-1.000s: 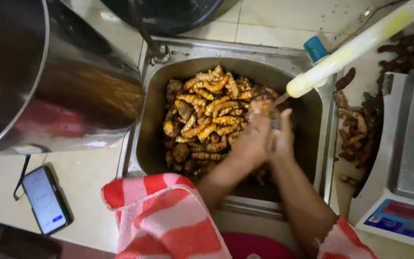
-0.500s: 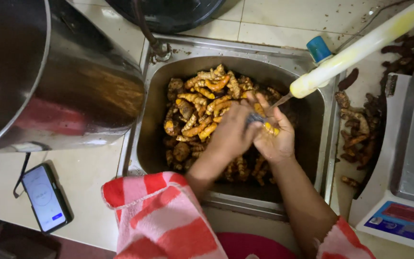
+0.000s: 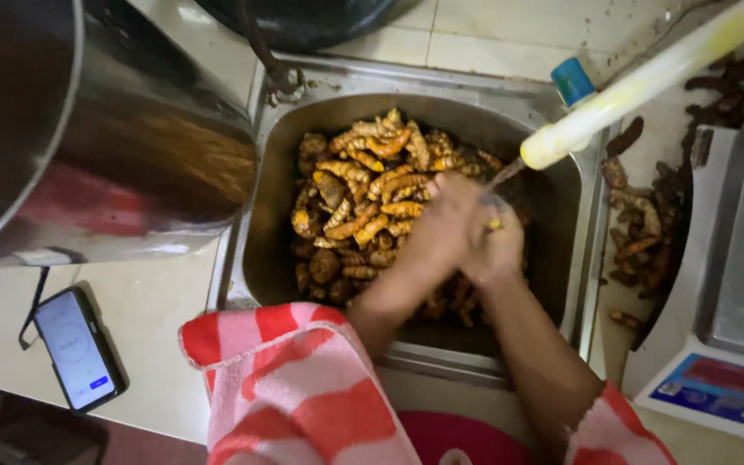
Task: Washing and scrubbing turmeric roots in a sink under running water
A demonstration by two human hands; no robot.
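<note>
A steel sink (image 3: 303, 112) holds a heap of orange-brown turmeric roots (image 3: 363, 194). Both of my hands are pressed together over the right side of the heap, under a thin stream of water from a pale yellow tap (image 3: 630, 82). My left hand (image 3: 437, 232) and my right hand (image 3: 497, 245) are closed around a small root piece between them; a bit of yellow shows at the fingers. Red-and-white striped sleeves (image 3: 294, 387) cover my arms near the bottom edge.
A large steel pot (image 3: 88, 129) stands left of the sink. A phone (image 3: 75, 349) lies on the tiled counter at lower left. More dark roots (image 3: 639, 232) lie right of the sink, beside a weighing scale (image 3: 734, 284). A dark pan (image 3: 303, 17) sits behind.
My hands shifted within the sink, first left over the heap, then back right under the tap stream, staying clasped together. The roots look unchanged.
</note>
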